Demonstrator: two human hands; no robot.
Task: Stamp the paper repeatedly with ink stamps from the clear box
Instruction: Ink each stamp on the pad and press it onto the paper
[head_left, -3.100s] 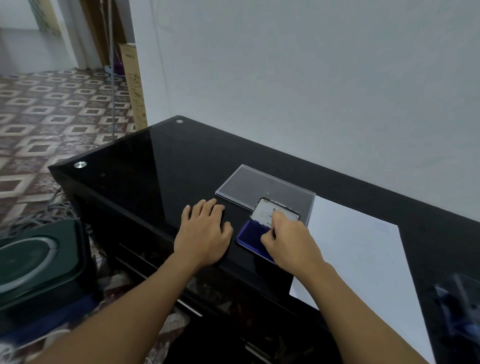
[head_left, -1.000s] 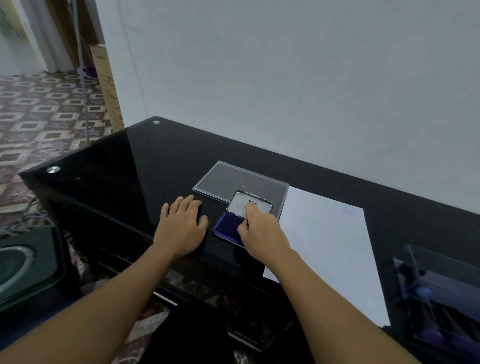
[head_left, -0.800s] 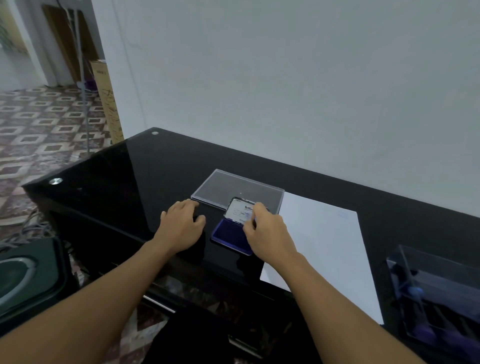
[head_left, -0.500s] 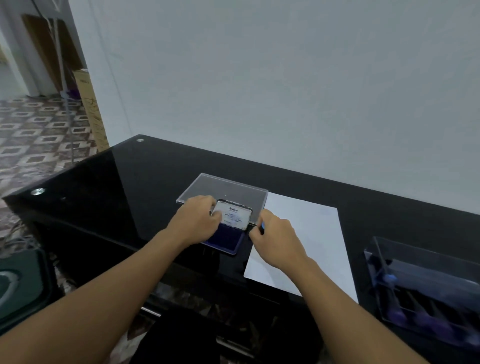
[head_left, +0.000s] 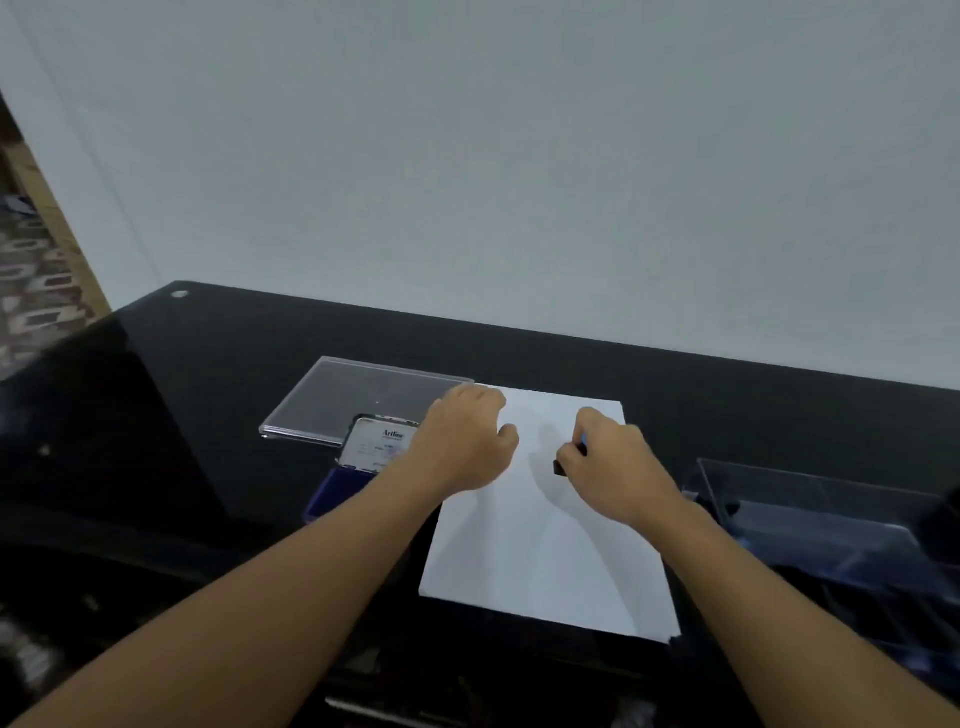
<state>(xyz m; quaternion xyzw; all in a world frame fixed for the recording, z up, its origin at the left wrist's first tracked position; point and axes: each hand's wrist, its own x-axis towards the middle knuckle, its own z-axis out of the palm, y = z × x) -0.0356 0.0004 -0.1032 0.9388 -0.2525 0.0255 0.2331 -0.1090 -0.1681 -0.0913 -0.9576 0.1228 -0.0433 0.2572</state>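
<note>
Stamp poised over the paper: the right hand (head_left: 613, 465) pinches a small dark-based stamp with a blue top (head_left: 560, 467) above the upper part of the flat white sheet of paper (head_left: 545, 556).

The fingers are curled tight around the stamp, hiding most of it, and whether its face touches the sheet cannot be told. The left hand (head_left: 462, 441) hovers or rests at the sheet's upper left corner, fingers loosely curled, holding nothing visible. The stamp looks light and rigid, best pinched by its top and pressed straight down. The paper is thin and likely to slide on the glossy black glass table (head_left: 218, 374), so it wants pinning near an edge. The open blue ink pad in its hinged tin (head_left: 332, 491) lies just left of the sheet, and the clear plastic box (head_left: 810, 519) stands to its right.
</note>
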